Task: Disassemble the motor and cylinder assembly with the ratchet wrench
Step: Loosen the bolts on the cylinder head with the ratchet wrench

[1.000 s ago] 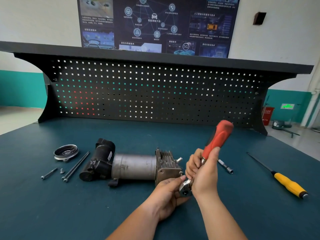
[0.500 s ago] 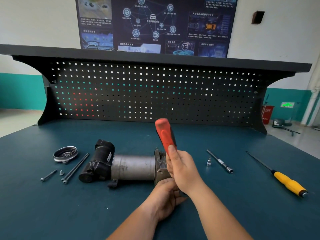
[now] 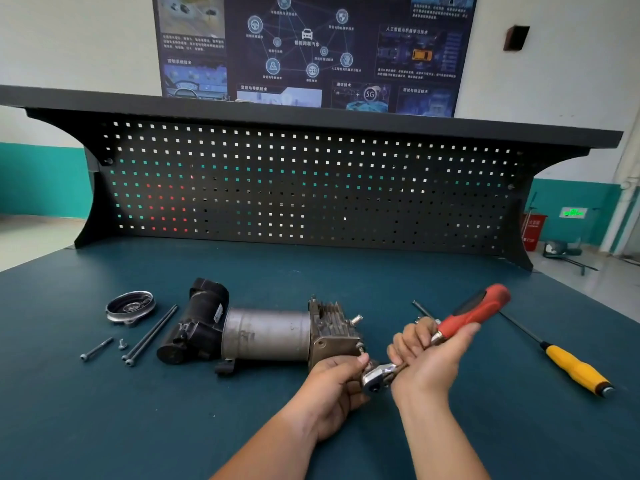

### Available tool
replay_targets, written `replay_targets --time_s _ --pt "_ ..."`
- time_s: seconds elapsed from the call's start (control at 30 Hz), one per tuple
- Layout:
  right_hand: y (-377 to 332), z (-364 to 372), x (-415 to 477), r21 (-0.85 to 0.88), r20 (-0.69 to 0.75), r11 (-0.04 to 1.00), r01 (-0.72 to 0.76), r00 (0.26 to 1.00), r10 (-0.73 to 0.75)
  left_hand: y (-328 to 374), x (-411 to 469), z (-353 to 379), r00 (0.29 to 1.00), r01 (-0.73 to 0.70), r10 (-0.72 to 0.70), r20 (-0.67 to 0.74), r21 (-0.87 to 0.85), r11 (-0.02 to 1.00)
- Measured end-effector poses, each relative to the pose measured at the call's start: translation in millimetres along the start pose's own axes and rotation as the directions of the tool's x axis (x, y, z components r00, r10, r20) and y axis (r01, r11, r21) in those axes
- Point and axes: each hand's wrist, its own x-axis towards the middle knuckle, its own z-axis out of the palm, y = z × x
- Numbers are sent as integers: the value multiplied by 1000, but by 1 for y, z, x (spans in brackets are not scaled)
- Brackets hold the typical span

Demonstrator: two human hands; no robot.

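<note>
Our left hand [image 3: 329,386] pinches the wrench [image 3: 474,313] at its head, hard by the motor [image 3: 266,336]; our right hand [image 3: 426,362] grips its shaft, red handle tilted up-right.

The dark wall poster [image 3: 311,46] carries the only legible text. At its centre, under a car icon, stands "智能网联汽车". On the upper right a heading reads "人工智能与机器学习技术". Along the lower edge are the headings "定位与导航技术", "通信技术" and "测试与验证技术", and beside the second of these a round emblem is marked "5G". The poster's smaller lines are too blurred to read. The green sign [image 3: 573,212] on the far right wall and the white characters on the red bin [image 3: 533,230] cannot be made out.
</note>
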Motion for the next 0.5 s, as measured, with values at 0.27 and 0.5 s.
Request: replay_targets --time_s 0.27,0.5 --pt "2 15 -4 -214 220 974 80 975 -31 2 -1 -2 1000 -3 3 -5 6 1000" --pt "8 33 -5 -524 413 824 214 910 26 -1 1 -4 998 -31 31 63 -2 1000"
